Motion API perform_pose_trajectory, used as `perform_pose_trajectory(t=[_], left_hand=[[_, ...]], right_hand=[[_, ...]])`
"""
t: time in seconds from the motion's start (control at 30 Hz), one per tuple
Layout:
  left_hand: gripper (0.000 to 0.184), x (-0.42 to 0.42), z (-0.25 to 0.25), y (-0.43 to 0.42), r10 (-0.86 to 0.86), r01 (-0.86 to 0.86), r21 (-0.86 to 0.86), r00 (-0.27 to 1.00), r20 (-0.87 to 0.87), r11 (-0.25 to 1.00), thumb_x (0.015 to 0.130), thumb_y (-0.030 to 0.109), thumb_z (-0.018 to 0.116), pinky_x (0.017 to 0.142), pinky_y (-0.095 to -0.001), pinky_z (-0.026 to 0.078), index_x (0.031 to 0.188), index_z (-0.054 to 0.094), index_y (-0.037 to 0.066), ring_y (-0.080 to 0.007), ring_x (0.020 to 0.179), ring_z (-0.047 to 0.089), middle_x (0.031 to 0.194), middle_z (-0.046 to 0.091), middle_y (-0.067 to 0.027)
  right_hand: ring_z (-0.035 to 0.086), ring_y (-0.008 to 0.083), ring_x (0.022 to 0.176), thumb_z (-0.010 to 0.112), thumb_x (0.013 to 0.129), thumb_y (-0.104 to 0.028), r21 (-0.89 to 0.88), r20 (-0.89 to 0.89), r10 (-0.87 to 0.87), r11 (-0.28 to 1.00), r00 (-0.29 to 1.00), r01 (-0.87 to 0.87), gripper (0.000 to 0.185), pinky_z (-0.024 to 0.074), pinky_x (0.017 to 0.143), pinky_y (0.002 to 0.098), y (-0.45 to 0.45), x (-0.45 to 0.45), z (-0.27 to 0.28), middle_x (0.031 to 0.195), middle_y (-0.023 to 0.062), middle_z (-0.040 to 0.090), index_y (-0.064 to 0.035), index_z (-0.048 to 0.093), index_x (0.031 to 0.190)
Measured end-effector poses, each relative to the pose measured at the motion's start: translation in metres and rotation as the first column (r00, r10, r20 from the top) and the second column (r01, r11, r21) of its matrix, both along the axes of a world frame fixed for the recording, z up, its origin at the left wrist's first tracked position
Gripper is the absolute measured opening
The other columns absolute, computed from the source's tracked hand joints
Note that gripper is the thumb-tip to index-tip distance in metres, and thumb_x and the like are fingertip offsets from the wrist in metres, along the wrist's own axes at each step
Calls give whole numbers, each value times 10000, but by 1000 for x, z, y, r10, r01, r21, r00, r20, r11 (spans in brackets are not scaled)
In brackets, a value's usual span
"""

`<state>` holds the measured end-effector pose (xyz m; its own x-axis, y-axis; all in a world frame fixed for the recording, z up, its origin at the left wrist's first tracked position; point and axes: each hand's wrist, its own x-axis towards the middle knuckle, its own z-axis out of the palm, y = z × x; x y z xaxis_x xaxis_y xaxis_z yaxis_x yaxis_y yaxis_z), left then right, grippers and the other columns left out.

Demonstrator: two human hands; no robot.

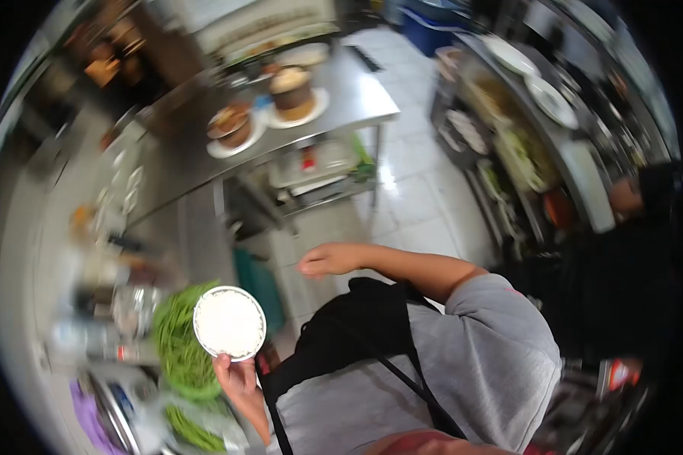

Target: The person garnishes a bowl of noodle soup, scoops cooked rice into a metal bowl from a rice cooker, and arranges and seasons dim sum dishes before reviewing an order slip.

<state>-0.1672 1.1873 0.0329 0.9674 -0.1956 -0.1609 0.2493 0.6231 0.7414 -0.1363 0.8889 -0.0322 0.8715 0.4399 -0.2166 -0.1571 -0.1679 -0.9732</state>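
A round white bowl point(230, 290) filled with something white, overexposed and possibly rice, sits in my left hand point(237, 377). My fingers grip its near rim from below. Just left of the bowl lies a large heap of long green beans point(182, 341), with a smaller bunch in a clear plastic bag point(197, 425) nearer to me. My right hand point(331, 260) hangs in front of my black apron point(349, 326), its fingers curled together and nothing visible in them.
A steel table point(357, 98) ahead bears pots on white plates point(300, 112). To the right, a counter point(463, 83) holds trays of food and white plates point(552, 102). A person in black point(592, 280) stands close on my right. Jars and bottles point(133, 311) crowd the left counter.
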Motion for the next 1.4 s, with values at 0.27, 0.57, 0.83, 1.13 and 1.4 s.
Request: perform_pose_trajectory(t=[0.27,0.57,0.83,1.13,1.4], left_hand=[[634,73,-9,-265,-730,728,-54,680,-72,683,712,192,544,887,-468,360,1244,249,11,-313,1094,413,1213,380,-160],[612,150,-54,-457,-953,948,93,303,25,304,799,342,516,879,-374,326,1256,252,32,-227,1082,381,1229,350,-100],[272,255,-64,-559,-925,913,213,371,-77,348,807,217,531,704,-250,367,1018,472,57,-127,900,459,1035,467,-48],[115,287,-71,-654,-870,869,306,456,-187,390,837,146,466,667,-247,402,868,497,40,-126,813,514,933,525,-62],[154,275,-70,-724,-726,771,162,635,-265,616,853,169,447,667,-234,423,956,456,55,-132,805,528,917,537,-67]], right_hand=[[497,177,951,264,730,-696,674,-483,-171,554,859,489,729,441,719,319,-141,-45,25,1143,45,478,-155,378,1206],[445,277,1080,371,749,-591,702,-636,-512,-72,578,709,653,395,849,421,-271,-39,8,1213,76,433,-135,375,1218],[522,304,974,368,714,-622,643,-652,-681,-264,334,719,674,477,703,477,-405,3,12,1128,108,496,-142,406,1186],[496,305,1007,245,797,-534,611,-499,-866,-366,-18,702,589,478,716,475,-622,9,58,1155,116,471,-129,379,1204],[581,252,814,468,762,-433,198,-25,-892,-446,-451,873,457,486,616,380,-876,5,64,970,102,576,-82,486,1054]])
